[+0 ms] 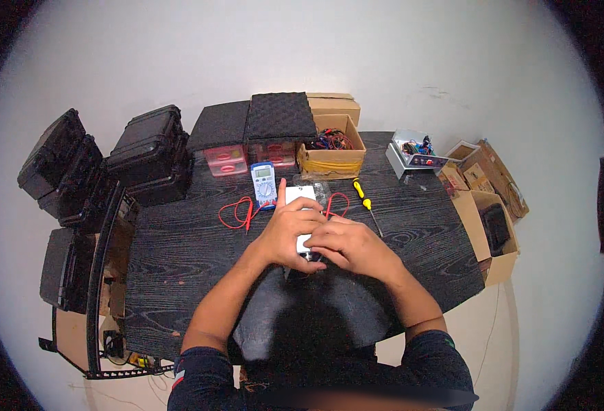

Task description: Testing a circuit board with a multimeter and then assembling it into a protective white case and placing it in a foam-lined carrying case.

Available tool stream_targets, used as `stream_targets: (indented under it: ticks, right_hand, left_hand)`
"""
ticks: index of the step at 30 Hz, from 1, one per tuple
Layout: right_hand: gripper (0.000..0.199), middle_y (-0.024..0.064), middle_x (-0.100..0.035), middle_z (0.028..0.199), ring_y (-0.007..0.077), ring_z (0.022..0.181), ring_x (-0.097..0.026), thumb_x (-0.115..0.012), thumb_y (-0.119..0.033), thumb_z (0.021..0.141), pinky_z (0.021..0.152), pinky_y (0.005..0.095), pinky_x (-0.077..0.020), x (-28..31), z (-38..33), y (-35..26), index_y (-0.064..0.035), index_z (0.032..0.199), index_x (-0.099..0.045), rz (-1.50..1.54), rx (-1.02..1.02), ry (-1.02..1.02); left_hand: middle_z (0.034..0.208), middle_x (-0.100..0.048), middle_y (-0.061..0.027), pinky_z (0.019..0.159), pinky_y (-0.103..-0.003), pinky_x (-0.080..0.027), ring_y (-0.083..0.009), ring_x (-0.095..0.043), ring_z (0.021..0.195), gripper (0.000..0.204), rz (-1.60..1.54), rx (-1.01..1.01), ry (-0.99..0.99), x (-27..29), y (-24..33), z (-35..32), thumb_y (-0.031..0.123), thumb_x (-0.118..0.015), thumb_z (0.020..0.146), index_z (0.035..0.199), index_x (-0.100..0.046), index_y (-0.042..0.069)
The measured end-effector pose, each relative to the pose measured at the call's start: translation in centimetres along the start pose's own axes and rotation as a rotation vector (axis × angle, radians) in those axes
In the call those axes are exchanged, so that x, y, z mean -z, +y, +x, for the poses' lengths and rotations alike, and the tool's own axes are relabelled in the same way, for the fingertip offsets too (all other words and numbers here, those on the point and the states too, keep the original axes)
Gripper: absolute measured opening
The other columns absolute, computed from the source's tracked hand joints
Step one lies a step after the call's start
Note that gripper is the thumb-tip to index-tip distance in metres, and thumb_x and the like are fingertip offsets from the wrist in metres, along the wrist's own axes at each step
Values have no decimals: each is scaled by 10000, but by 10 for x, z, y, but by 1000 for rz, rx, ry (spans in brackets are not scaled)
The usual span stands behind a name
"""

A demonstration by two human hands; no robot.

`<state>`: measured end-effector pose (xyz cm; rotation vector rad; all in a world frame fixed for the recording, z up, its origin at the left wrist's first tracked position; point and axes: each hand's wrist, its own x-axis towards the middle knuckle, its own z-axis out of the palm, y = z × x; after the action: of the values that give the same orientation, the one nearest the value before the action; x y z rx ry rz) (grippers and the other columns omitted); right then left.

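Both of my hands meet around a white, flat, box-like device [300,195] near the middle of the dark table. My left hand [289,233] grips its left side, with the index finger stretched up along the edge. From the right, my right hand [350,248] presses its bent fingers against the lower part, where a small dark and metallic piece shows at the bottom end. What the right fingertips pinch is hidden. Just beyond stands a blue and white digital multimeter [265,186] with red test leads [237,214]. A yellow and black screwdriver [362,194] lies to the right.
At the back stand a cardboard box of cables [333,161], pink-fronted drawers [226,161] and black foam sheets [281,116]. An opened electronics case [415,154] sits back right. Black hard cases [151,154] line the left; an open carton [494,233] stands beyond the right edge.
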<state>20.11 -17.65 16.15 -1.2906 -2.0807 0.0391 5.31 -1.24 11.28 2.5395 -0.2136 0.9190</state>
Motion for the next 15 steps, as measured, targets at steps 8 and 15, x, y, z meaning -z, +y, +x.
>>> stream_targets:
  ticks: [8,15]
  right_hand:
    - [253,83,-689,964,289,928,-679,-772,-305,872,825,415,-553,-8,-5,4,-95,1000,-713,-110,-106,-4]
    - [254,90,-690,992,299,946,-684,-761,-245,890,851,413,-555,0,-3,6,-94,1092,-727,4,-3,-25]
  left_hand:
    - [1062,-740,0,1179,-758,81,-263,-638,1180,584,11,-8,-6,-2,0,2,534,-883,503,947,-788,166]
    - [1034,-736,2,1179,-762,75,-263,-639,1178,570,5,0,-2,2,3,1,535,-875,518,930,-781,153]
